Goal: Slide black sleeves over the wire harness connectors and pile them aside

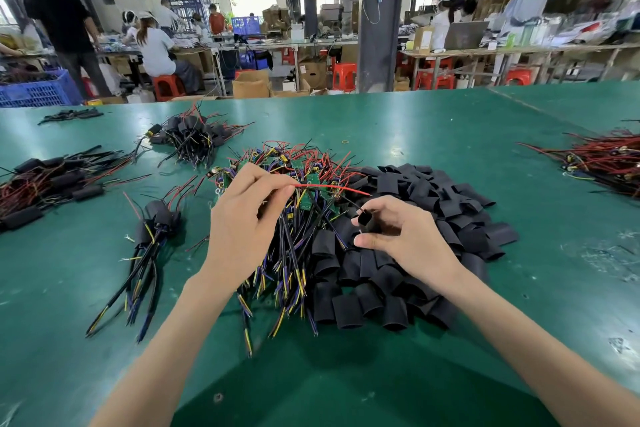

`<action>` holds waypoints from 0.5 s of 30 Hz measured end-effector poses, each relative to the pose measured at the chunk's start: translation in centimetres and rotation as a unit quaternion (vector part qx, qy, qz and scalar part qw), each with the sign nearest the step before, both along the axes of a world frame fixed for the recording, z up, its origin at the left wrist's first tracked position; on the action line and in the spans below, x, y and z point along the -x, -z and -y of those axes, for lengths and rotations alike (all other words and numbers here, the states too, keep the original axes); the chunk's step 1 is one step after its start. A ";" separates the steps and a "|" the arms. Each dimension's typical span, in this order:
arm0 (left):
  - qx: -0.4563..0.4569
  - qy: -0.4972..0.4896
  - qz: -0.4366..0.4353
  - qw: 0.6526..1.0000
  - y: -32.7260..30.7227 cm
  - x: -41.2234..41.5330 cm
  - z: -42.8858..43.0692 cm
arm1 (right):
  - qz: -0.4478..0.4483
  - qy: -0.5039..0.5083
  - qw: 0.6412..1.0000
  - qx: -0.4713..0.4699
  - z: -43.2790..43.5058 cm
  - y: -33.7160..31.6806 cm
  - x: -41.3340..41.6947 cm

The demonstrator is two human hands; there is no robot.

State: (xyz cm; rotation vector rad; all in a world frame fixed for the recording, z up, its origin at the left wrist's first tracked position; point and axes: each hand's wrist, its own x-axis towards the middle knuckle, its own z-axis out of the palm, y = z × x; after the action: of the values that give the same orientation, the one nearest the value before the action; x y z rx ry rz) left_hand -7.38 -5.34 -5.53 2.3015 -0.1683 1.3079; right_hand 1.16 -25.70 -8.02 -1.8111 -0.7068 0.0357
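centrally, on the green desk (pixel 433 128), a heap of bare harnesses (pixel 294 163) lies spread: small green boards with red, black, yellow and purple wires. it touches a wide pile of loose black sleeves (pixel 446 208) on its right.

left hand (pixel 242 218) is over the heap, thumb and fingers pinching a red wire (pixel 329 186) that runs out to the right, roughly level. right hand (pixel 401 239) is over the near side of the sleeve pile. its thumb and forefinger pinch a single black sleeve (pixel 365 218), the other fingers curled loosely under. the sleeve's open mouth faces up and left, just below the red wire's free end. a thin black lead comes down to that mouth; cannot tell whether it has entered.

sleeved harnesses sit aside to the left:
- a small bundle (pixel 156 222) just beside the left hand, wires trailing toward the near edge
- a larger pile (pixel 45 184) at the far left
- another pile (pixel 194 135) further back

well apart at the right edge lies a red-wired heap (pixel 606 159). beyond the desk is a blue crate (pixel 34 90), with people at other benches, blurred.
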 end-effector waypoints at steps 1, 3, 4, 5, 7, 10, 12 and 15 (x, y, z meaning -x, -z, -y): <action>0.001 0.003 -0.001 1.000 0.1 0.0 0.1 | -0.001 0.001 1.000 0.001 0.0 0.0 0.0; 0.003 0.012 -0.002 1.000 0.2 -0.1 0.2 | -0.002 0.002 1.000 0.001 -0.1 -0.1 0.1; 0.002 0.016 -0.003 1.000 0.3 -0.1 0.2 | -0.002 0.002 1.000 -0.002 -0.1 -0.1 0.2; -0.001 0.019 -0.004 1.000 0.3 -0.1 0.2 | -0.003 0.004 1.000 -0.007 -0.1 -0.2 0.2; -0.009 0.019 -0.010 1.000 0.5 -0.2 0.1 | -0.008 0.010 1.000 -0.016 -0.1 -0.3 0.2; -0.015 0.012 -0.016 1.000 0.8 -0.2 0.0 | -0.008 0.019 1.000 -0.019 0.1 -0.4 0.1; -0.017 0.008 -0.015 1.000 0.8 -0.2 -0.1 | -0.002 0.024 1.000 -0.019 0.2 -0.6 0.0; -0.030 0.002 -0.018 0.999 0.8 -0.3 -0.1 | 0.005 0.022 0.999 -0.023 0.4 -0.8 -0.1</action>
State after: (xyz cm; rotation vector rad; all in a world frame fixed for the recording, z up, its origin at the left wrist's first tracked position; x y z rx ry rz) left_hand -7.12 -5.28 -6.33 2.3724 -0.2024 1.2736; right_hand 1.24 -26.05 -7.26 -1.7837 -0.6691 -0.0184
